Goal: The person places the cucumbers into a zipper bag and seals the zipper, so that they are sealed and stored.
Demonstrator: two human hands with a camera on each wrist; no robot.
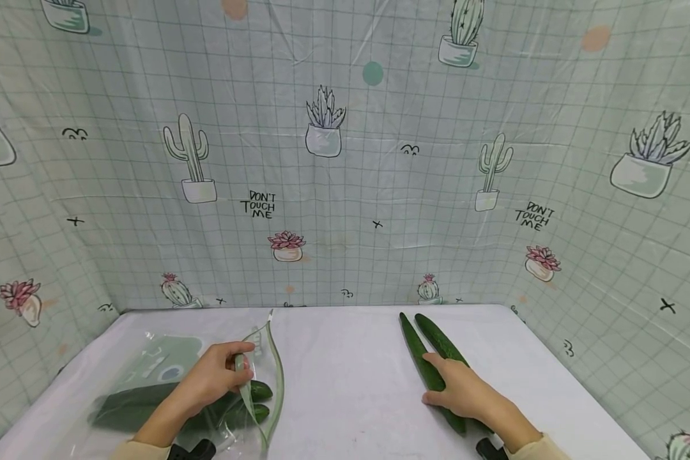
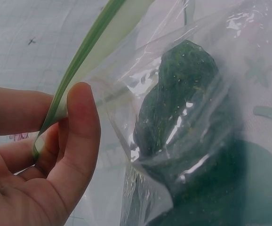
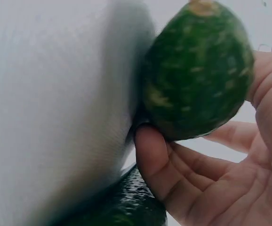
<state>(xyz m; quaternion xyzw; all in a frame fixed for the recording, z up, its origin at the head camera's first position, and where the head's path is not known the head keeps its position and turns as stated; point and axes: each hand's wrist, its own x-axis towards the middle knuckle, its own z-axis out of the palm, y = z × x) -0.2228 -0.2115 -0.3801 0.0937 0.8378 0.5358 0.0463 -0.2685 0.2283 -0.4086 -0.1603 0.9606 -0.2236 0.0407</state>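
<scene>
On the left of the table lies a clear plastic bag with a green-edged mouth [image 1: 278, 358]. My left hand [image 1: 218, 370] pinches that green edge [image 2: 79, 59] between thumb and fingers, holding the mouth apart. Inside the bag lie cucumbers [image 1: 132, 406], their rounded ends toward the mouth; one cucumber [image 2: 188, 99] shows through the film in the left wrist view. To the right, my right hand [image 1: 460, 386] grips a long green cucumber [image 1: 415, 348], its end [image 3: 197, 75] close to the right wrist camera. A second cucumber [image 1: 439, 335] lies beside it, partly hidden by the hand.
Under everything is a white table [image 1: 345, 377]. Behind it and at both sides hangs a pale checked sheet [image 1: 356, 185] printed with cacti. Black wrist straps show at the left wrist [image 1: 195, 450] and right wrist [image 1: 489, 449].
</scene>
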